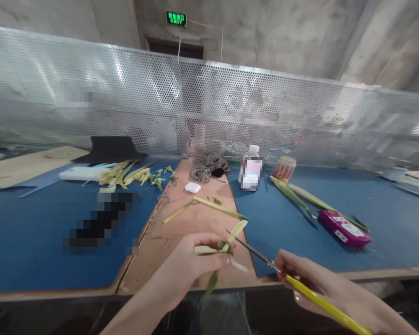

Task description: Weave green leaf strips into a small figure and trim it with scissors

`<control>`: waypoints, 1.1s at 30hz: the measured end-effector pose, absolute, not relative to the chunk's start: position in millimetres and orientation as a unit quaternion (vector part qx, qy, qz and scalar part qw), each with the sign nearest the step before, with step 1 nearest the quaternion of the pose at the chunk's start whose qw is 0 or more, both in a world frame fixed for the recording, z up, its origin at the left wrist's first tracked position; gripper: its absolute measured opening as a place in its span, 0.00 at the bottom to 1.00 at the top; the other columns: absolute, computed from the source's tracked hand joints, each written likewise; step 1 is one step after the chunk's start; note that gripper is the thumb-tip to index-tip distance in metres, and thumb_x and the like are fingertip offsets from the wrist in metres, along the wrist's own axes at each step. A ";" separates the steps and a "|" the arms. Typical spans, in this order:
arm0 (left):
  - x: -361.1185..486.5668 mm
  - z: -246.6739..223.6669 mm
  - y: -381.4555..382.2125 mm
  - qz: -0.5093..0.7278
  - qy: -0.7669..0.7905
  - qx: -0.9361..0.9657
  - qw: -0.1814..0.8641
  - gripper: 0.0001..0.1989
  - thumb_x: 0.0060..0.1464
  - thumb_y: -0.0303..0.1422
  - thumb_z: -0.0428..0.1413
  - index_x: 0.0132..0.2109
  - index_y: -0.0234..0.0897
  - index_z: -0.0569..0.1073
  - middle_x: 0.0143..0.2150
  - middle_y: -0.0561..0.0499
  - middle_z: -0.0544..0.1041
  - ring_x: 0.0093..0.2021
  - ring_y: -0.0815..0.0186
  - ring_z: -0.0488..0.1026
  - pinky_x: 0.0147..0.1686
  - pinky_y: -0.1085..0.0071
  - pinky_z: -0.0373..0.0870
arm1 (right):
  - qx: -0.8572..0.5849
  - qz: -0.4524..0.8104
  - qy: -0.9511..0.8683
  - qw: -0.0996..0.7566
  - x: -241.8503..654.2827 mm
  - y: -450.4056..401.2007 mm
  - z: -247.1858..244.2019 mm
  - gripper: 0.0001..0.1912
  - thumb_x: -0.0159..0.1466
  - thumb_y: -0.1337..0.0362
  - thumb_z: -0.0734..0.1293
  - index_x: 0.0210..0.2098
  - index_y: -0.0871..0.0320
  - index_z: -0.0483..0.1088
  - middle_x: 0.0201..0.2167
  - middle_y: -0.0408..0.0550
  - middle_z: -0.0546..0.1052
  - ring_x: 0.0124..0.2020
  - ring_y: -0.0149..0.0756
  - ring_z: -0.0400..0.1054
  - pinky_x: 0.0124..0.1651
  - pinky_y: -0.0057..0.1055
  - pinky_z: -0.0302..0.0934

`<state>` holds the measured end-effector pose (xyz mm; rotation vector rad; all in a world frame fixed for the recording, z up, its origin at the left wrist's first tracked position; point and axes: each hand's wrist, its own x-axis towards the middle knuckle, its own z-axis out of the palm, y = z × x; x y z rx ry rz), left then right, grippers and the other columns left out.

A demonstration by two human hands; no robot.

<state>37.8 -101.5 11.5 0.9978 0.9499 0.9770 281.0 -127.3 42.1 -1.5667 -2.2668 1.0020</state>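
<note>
A folded piece of green leaf strips (225, 247) sits above the front edge of the desk (282, 237), pinched between the fingers of the left hand (192, 260). The right hand (310, 279) has its fingers closed around yellow-handled scissors (298, 284), whose narrow tip lies at the leaf piece's upper strip; whether it touches cannot be told.

Beyond the hands, loose leaf strips (219, 208) lie on the desk's tan middle section, near a small white case (192, 187), closed, and a tangle of grey cord (209, 167).

To the right of the cord stands an upright bottle (250, 170), white-capped, its label blurred out. Just beside it is a tub (285, 168) with red markings too small to read; its contents are unclear. Farther right, a purple pack (344, 228) with white lettering, not legible, rests beside long leaves (293, 197). Leaf scraps (139, 177) lie heaped at left.

Above the perforated metal screen (230, 97), a green sign (176, 18) reads "EXIT" beneath Chinese characters.
</note>
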 end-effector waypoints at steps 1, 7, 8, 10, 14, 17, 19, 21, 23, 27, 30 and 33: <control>38.1 11.5 -101.0 0.430 0.424 0.448 0.660 0.10 0.32 0.31 0.63 0.28 0.34 0.77 0.24 0.49 0.74 0.25 0.69 0.67 0.25 0.76 0.59 | -0.527 0.347 -0.771 0.086 279.4 -126.7 43.0 0.12 0.58 0.52 0.59 0.33 0.55 0.62 0.26 0.41 0.65 0.27 0.31 0.56 0.31 0.25 0.58; 40.2 11.3 -99.2 0.430 0.443 0.487 0.618 0.08 0.32 0.31 0.62 0.26 0.34 0.73 0.23 0.51 0.73 0.25 0.69 0.67 0.26 0.75 0.60 | -0.518 0.362 -0.773 0.051 269.6 -126.0 47.2 0.15 0.59 0.50 0.57 0.34 0.56 0.60 0.28 0.41 0.63 0.29 0.31 0.56 0.32 0.25 0.58; 40.6 11.8 -99.6 0.430 0.450 0.491 0.609 0.08 0.33 0.30 0.62 0.26 0.34 0.73 0.23 0.52 0.73 0.25 0.69 0.67 0.26 0.75 0.60 | -0.515 0.367 -0.772 0.058 268.9 -126.1 46.5 0.16 0.59 0.49 0.57 0.35 0.56 0.60 0.29 0.42 0.63 0.29 0.31 0.56 0.33 0.26 0.58; 41.5 13.5 -100.8 0.434 0.459 0.498 0.594 0.07 0.33 0.30 0.61 0.25 0.34 0.72 0.22 0.53 0.72 0.24 0.70 0.67 0.26 0.76 0.60 | -0.512 0.376 -0.769 0.076 267.8 -126.3 44.7 0.16 0.60 0.49 0.56 0.34 0.57 0.61 0.29 0.43 0.64 0.30 0.31 0.57 0.34 0.26 0.58; 43.2 16.6 -102.5 0.434 0.467 0.509 0.578 0.06 0.34 0.29 0.61 0.24 0.34 0.72 0.21 0.54 0.71 0.23 0.71 0.66 0.25 0.76 0.60 | -0.508 0.389 -0.762 0.096 265.6 -127.3 42.4 0.16 0.59 0.50 0.57 0.34 0.57 0.61 0.29 0.43 0.65 0.30 0.31 0.57 0.34 0.26 0.58; 44.0 16.6 -102.3 0.425 0.470 0.518 0.574 0.07 0.34 0.30 0.61 0.25 0.34 0.72 0.21 0.54 0.71 0.24 0.70 0.66 0.25 0.76 0.60 | -0.504 0.397 -0.760 0.102 263.4 -127.8 42.8 0.16 0.59 0.50 0.57 0.34 0.57 0.61 0.29 0.42 0.64 0.30 0.31 0.57 0.34 0.26 0.57; 44.2 15.7 -101.8 0.420 0.469 0.527 0.571 0.08 0.34 0.32 0.61 0.25 0.34 0.72 0.22 0.53 0.71 0.24 0.70 0.66 0.25 0.75 0.59 | -0.501 0.400 -0.760 0.105 262.4 -127.9 43.1 0.16 0.59 0.50 0.57 0.34 0.58 0.61 0.29 0.42 0.63 0.29 0.31 0.56 0.33 0.26 0.57; 44.0 15.2 -101.3 0.412 0.468 0.537 0.568 0.09 0.34 0.33 0.61 0.25 0.34 0.72 0.22 0.53 0.71 0.24 0.69 0.66 0.25 0.75 0.59 | -0.501 0.403 -0.759 0.104 261.8 -127.9 43.3 0.16 0.59 0.50 0.58 0.34 0.58 0.61 0.29 0.42 0.64 0.30 0.30 0.57 0.33 0.25 0.57; 43.3 16.0 -101.3 0.402 0.469 0.544 0.568 0.09 0.35 0.34 0.61 0.26 0.33 0.71 0.22 0.53 0.71 0.24 0.69 0.66 0.25 0.75 0.60 | -0.504 0.404 -0.757 0.098 261.2 -128.1 43.6 0.16 0.60 0.50 0.57 0.35 0.59 0.61 0.29 0.42 0.64 0.30 0.30 0.57 0.34 0.25 0.58; 40.2 21.1 -102.5 0.388 0.458 0.551 0.579 0.09 0.36 0.33 0.61 0.27 0.33 0.71 0.24 0.53 0.73 0.27 0.69 0.68 0.28 0.75 0.62 | -0.510 0.397 -0.758 0.092 260.2 -129.0 43.9 0.18 0.60 0.49 0.56 0.35 0.58 0.61 0.30 0.42 0.63 0.31 0.30 0.57 0.35 0.26 0.58; 37.6 24.0 -103.1 0.384 0.444 0.555 0.589 0.09 0.38 0.33 0.61 0.28 0.33 0.71 0.28 0.52 0.74 0.30 0.67 0.71 0.32 0.74 0.64 | -0.519 0.385 -0.756 0.102 259.4 -130.2 43.5 0.18 0.60 0.49 0.56 0.33 0.58 0.62 0.30 0.42 0.64 0.32 0.32 0.59 0.36 0.27 0.59; 36.5 23.2 -102.7 0.382 0.447 0.560 0.583 0.09 0.39 0.33 0.61 0.28 0.33 0.70 0.29 0.52 0.74 0.31 0.67 0.71 0.33 0.73 0.64 | -0.545 0.364 -0.746 0.117 257.2 -133.5 43.8 0.17 0.58 0.49 0.58 0.32 0.57 0.65 0.30 0.43 0.68 0.32 0.34 0.61 0.37 0.28 0.60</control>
